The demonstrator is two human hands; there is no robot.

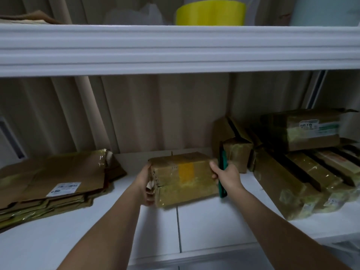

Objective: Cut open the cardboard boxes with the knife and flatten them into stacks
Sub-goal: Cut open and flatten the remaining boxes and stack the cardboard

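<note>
**Cardboard box gripped at both ends on the white shelf**

Cardboard box [183, 177], taped and with a yellow patch on its front, sits on the white shelf [210, 227], and we take it as our landmark. In the head view our left hand [146, 185] clasps its left end, fingers curled round the torn edge. Our right hand [226, 175] presses its right end while gripping the green knife [222, 172] (blade not visible). Left of the box lies a stack of flattened cardboard [52, 182]. Right of it, unopened boxes [296, 172] are piled. Above it, on the upper shelf, stands a yellow roll [211, 13].
</note>
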